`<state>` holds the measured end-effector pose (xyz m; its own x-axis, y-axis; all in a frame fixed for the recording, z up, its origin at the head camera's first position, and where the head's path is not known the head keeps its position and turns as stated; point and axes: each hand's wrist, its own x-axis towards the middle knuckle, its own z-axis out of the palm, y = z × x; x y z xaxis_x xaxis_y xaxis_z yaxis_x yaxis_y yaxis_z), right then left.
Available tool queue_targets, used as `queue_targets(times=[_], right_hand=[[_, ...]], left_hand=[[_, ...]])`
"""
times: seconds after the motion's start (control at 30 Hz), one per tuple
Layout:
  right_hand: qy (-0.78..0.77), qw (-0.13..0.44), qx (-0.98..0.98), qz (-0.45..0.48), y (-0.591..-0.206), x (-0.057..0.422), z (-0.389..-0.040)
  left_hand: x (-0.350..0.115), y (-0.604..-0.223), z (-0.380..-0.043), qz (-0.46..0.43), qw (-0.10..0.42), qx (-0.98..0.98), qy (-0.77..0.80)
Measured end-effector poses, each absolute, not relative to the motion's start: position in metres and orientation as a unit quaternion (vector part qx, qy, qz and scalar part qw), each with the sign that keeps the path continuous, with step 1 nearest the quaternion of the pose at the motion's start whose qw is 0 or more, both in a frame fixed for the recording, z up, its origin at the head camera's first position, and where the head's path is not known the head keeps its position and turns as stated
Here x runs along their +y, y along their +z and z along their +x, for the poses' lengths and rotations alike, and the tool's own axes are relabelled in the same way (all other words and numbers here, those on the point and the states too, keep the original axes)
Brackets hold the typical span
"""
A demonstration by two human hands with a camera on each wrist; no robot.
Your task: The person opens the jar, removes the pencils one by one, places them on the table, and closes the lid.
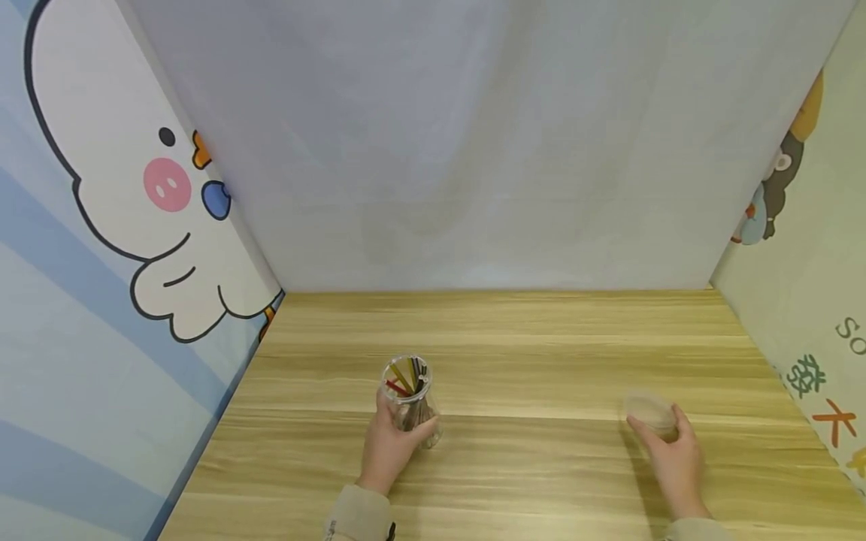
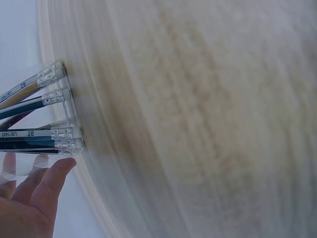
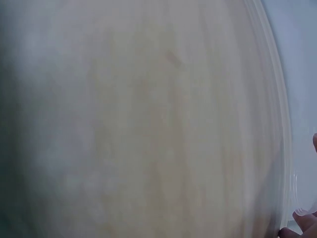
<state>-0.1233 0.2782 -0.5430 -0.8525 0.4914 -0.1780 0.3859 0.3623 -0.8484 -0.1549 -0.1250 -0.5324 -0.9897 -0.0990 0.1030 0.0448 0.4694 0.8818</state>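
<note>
My left hand grips a clear jar round its body at the left of the table in the head view. Several pencils stand in it, their tips fanned out at the mouth. The left wrist view shows their clear-capped ends at the jar's base, with "2B" printed on the barrels and my left hand below. Well to the right, my right hand pinches a blurred, clear round lid between thumb and fingers. A curved edge of that lid and some fingertips show at the right wrist view's corner.
A wood-grain table spreads under both hands. Behind it rises a plain pale back wall. A panel with a cartoon bird flanks the left, and a printed panel the right.
</note>
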Motion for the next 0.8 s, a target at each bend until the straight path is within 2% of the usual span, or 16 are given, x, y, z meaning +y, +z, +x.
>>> queue_targets(times=[0.6,0.8], right_hand=[[0.447,0.033,-0.861,-0.24,-0.554,0.277,-0.126],[0.508,0.035,-0.825,-0.247,-0.551,0.278,-0.123]], left_hand=[[-0.126,-0.531,-0.155,0.021,0.066,-0.854,-0.516],[-0.125,-0.53,-0.155,0.024,0.06,-0.855,-0.514]])
